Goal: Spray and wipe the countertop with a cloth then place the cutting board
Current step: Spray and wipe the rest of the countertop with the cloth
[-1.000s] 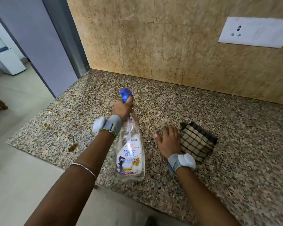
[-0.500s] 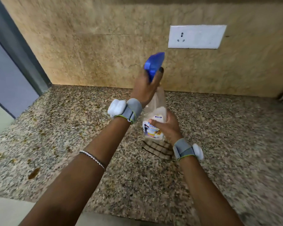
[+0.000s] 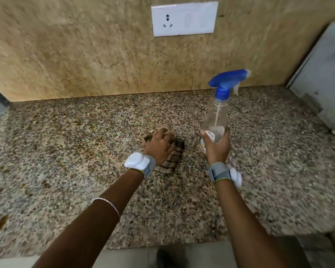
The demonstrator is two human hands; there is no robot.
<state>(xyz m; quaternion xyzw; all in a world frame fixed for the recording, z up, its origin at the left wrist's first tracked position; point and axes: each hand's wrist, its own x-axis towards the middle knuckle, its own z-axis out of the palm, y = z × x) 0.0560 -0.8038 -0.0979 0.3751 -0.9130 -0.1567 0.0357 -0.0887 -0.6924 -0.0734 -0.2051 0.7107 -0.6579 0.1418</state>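
Note:
My right hand [image 3: 217,147] grips the lower body of a clear spray bottle [image 3: 216,117] with a blue trigger head, held upright right of centre over the speckled granite countertop [image 3: 85,151]. My left hand [image 3: 160,146] lies on a brown checked cloth [image 3: 174,157] in the middle of the counter, fingers curled over its far part. Brown stains dot the counter's left side [image 3: 0,224]. No cutting board shows.
A tan tiled wall [image 3: 85,55] with a white socket plate [image 3: 184,18] runs behind the counter. A pale grey-white ridged object [image 3: 325,88] leans at the far right corner. The counter's front edge runs along the bottom, with floor below.
The bottle passed from my left hand to my right and moved right. My left hand dropped onto the cloth. The view swung to the right.

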